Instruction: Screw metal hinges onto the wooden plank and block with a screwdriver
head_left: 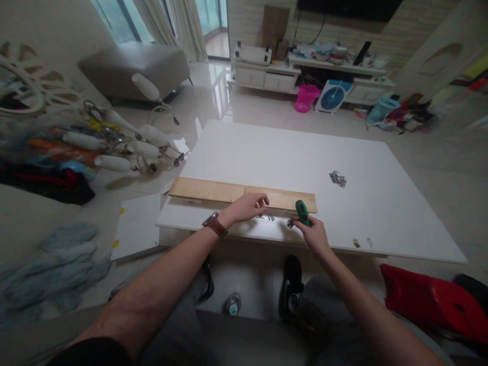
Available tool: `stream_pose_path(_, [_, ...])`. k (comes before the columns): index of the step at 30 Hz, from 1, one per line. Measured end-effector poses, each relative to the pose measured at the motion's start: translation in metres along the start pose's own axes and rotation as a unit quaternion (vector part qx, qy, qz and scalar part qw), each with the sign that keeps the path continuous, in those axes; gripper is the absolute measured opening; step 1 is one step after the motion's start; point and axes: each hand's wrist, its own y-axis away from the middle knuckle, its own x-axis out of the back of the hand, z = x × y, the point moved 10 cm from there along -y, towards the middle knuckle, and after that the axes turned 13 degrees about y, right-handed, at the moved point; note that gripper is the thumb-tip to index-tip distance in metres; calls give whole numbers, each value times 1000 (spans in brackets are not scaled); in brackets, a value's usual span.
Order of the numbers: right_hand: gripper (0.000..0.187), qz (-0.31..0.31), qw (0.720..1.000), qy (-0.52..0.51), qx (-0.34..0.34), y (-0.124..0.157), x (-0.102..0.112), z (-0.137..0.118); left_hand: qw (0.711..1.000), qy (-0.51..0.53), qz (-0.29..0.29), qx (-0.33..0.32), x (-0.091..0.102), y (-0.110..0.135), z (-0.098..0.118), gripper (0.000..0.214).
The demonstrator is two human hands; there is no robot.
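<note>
My left hand (251, 205), with a brown-strapped watch on its wrist, hovers at the near edge of a long wooden board (208, 190). Its fingers are curved and apart, with nothing visible in them. Just below it, several screws (270, 217) lie on the white panel (267, 152). My right hand (315, 234) is closed on a green tool (302, 212) with dark patches, possibly a screwdriver; its tip is hidden. At that hand's fingertips is a small metal bracket (290, 222), which looks pinched or touched by them.
More metal brackets (337, 178) lie in a pile on the panel's right side. Two small bits, one a dark piece (356, 243), sit near its front edge. A chandelier (141, 147) rests on the floor at left. A red plastic seat (430, 302) stands right; a bottle (233, 303) is between my feet.
</note>
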Motion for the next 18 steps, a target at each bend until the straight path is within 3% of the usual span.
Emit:
stream_pose_path(4, [39, 8, 999, 10, -43, -2, -2, 27, 999, -30, 28, -13, 14, 1, 5, 6])
stream_pose_path(8, [38, 5, 997, 22, -67, -5, -12, 45, 998, -48, 35, -15, 17, 1, 5, 7])
stream_pose_path(18, [47, 15, 995, 94, -37, -7, -8, 44, 995, -76, 65, -12, 35, 1, 11, 10])
